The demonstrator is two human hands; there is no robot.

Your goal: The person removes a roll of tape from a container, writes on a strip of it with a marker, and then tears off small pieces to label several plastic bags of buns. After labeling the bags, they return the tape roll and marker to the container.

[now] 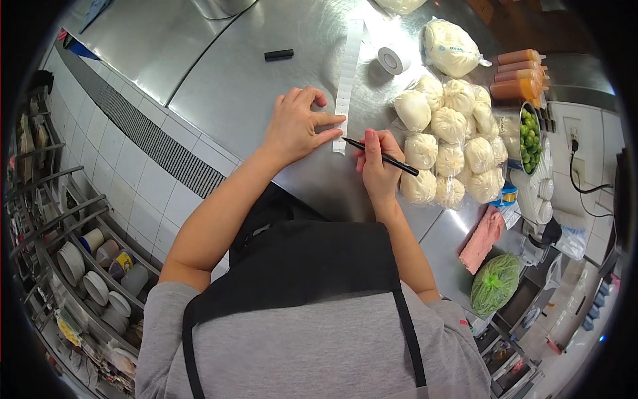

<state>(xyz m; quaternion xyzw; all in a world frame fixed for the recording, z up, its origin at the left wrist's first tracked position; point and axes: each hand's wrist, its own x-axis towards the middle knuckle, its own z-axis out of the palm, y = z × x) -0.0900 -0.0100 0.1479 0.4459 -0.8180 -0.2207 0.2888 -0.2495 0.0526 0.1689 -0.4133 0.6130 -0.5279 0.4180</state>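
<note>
A long strip of white tape [346,73] lies on the steel table, marked off in short sections. My left hand [300,125] rests at its left edge, thumb and forefinger apart with their tips on the strip and holding nothing. In my right hand [380,166] is a black marker [393,162], its tip at the lower part of the strip, just right of my left thumb. The marker's black cap [278,54] lies on the table at the upper left. A roll of white tape [393,60] stands to the right of the strip.
Bagged white buns [448,124] cover the table right of my right hand. Beyond them are sauce bottles [518,76] and a container of green fruit [530,138]. A pink cloth [482,240] and a green bag [495,284] lie lower right. Shelved dishes [96,287] stand lower left.
</note>
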